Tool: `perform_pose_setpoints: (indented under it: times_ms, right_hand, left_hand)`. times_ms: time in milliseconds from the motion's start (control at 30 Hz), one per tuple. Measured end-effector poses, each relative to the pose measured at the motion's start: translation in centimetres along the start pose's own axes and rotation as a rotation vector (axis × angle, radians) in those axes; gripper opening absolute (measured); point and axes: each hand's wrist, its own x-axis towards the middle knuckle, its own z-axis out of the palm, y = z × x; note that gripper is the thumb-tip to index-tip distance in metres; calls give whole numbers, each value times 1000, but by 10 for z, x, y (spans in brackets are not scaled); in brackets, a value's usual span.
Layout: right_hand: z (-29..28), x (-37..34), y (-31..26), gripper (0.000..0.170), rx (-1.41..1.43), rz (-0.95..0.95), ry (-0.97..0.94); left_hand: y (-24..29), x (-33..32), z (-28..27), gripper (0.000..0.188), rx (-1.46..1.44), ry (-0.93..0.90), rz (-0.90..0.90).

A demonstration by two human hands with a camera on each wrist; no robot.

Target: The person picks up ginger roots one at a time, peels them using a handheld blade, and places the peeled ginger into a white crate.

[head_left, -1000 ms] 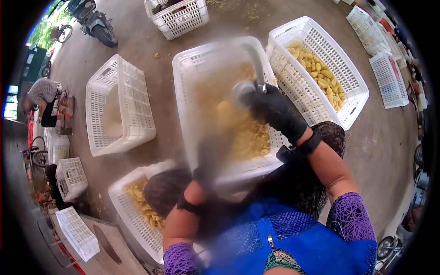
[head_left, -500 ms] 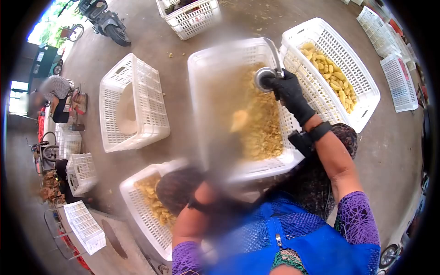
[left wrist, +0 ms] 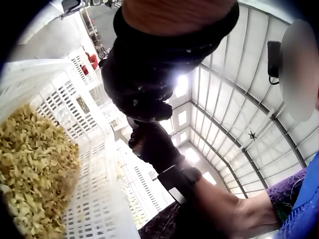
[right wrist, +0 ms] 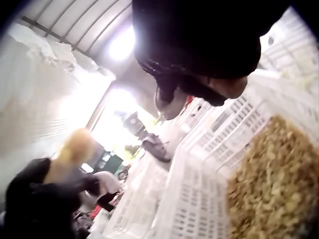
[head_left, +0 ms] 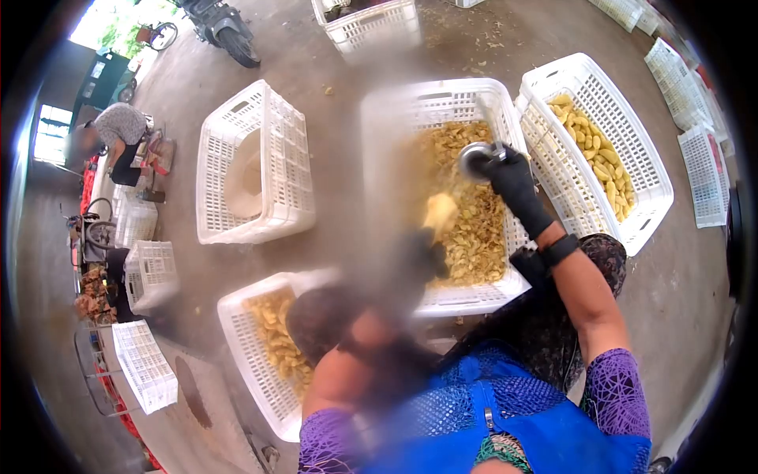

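My left hand (head_left: pixel 420 259), in a black glove and partly blurred, grips a pale yellow peeled tuber (head_left: pixel 440 213) over the middle white crate (head_left: pixel 505 103). In the right wrist view the tuber (right wrist: pixel 75 148) sticks up from the gloved left hand (right wrist: pixel 42 204). My right hand (head_left: pixel 517 183), also black-gloved, holds a tool with a round metal head (head_left: pixel 476 161) above the crate's right side. Beneath both hands lie yellow-brown peelings (head_left: pixel 478 261). The left wrist view has the left hand (left wrist: pixel 142 79) overlapping the right hand (left wrist: pixel 154 144).
Right of the middle crate stands a crate (head_left: pixel 647 229) of whole yellow tubers (head_left: pixel 604 166). A crate (head_left: pixel 245 332) with yellow pieces sits by the left knee. Another crate (head_left: pixel 288 166) at left holds a pale round container (head_left: pixel 245 178). Farther left, a person (head_left: pixel 118 134) bends over.
The head view has shifted, so the crates appear farther right. The tuber in the left hand shows more clearly now. The right hand keeps its tool over the crate's right side.
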Motion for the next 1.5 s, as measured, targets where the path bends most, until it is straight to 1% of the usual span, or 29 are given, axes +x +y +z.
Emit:
perform_pose_setpoints:
  times_ms: [67, 100, 167, 200, 233, 267, 300, 333, 367, 400, 467, 500, 533, 600, 667, 700, 733, 767, 800, 867, 1067, 1133, 1167, 1233, 1267, 1333, 1367, 1433, 1500]
  right_hand:
    - [-12, 2, -52, 17, 89, 437, -22]
    - [-12, -2, -59, 18, 168, 470, -69]
    - [-15, -10, -89, 17, 171, 505, -153]
    - [-15, -14, -99, 17, 197, 532, -223]
    - [-14, -17, -100, 20, 148, 318, -268]
    - [-10, -21, -110, 23, 298, 478, -255]
    - [-6, -26, -100, 25, 261, 404, -297]
    - [-1, -32, -89, 26, 227, 331, -340]
    - [1, -33, -102, 25, 64, 366, -397]
    - [2, -33, -93, 25, 66, 371, -396]
    - [7, -27, -79, 24, -68, 161, -365]
    - [2, -24, -75, 22, -138, 73, -350]
    - [1, -21, -56, 22, -149, -182, -251]
    - [-13, -3, -54, 13, -358, -401, -67]
    - [-21, 3, -54, 11, -408, -317, -58]
    - [-26, 1, -68, 13, -244, 39, -151]
    - [-29, -1, -79, 18, -80, 395, -238]
    - [-22, -8, -61, 19, 1, -48, -209]
    - [-24, -10, -61, 19, -4, -50, -208]
    - [-24, -16, -75, 18, 127, 125, -328]
    - [-12, -24, -99, 18, 257, 222, -341]
    - [-14, -27, -112, 20, 278, 401, -400]
    - [-12, -28, -106, 20, 278, 403, -400]
    - [-8, -31, -95, 21, 292, 100, -391]
    - [-8, -33, -96, 21, 293, 102, -389]
    - [-9, -35, -101, 20, 299, 263, -402]
    - [-10, -34, -97, 20, 301, 263, -402]
    - [-13, -28, -87, 22, 194, 81, -333]
    - [-17, -25, -90, 23, 188, 86, -296]
  left_hand:
    - [8, 3, -9, 9, 685, -1, 337]
    - [10, 3, -11, 9, 676, 6, 325]
    - [10, 10, -11, 10, 389, -62, 121]
    - [10, 11, -4, 10, 375, -70, 123]
    - [9, 9, 2, 11, 350, 47, -67]
    - [9, 8, 6, 12, 327, 167, -259]
    - [1, 8, 6, 12, 325, 168, -261]
    - [-14, 8, 3, 14, 388, 147, -163]
    - [-22, 9, 2, 16, 450, 124, -66]
    - [-29, 10, 4, 16, 450, 120, -70]
    - [-37, 12, 10, 20, 513, 259, 29]
    - [-39, 11, 8, 20, 514, 260, 27]
    - [-39, 9, 4, 20, 563, 193, -44]
    - [-32, 5, 2, 21, 622, 117, -107]
    - [-14, 2, 7, 24, 252, 147, -194]
    - [-5, 4, 7, 24, 246, 154, -197]
    - [5, 8, 4, 20, 320, 82, -64]
    - [10, 11, 2, 21, 395, 3, 72]
    - [8, 10, 4, 21, 391, 3, 75]
    - [7, 7, 8, 25, -101, 149, -203]
    - [6, 2, 8, 26, 11, 98, 25]
    - [11, 3, 5, 26, 78, 37, 5]
    - [14, 4, 5, 26, 146, -28, -12]
    - [23, 5, 8, 25, 116, -37, -103]
    - [25, 5, 9, 24, 86, -44, -192]
    - [25, 7, 10, 23, 70, -49, -185]
    - [25, 8, 10, 22, 54, -54, -175]
    - [24, 7, 10, 21, 53, -45, -129]
    - [22, 6, 11, 19, 49, -36, -86]
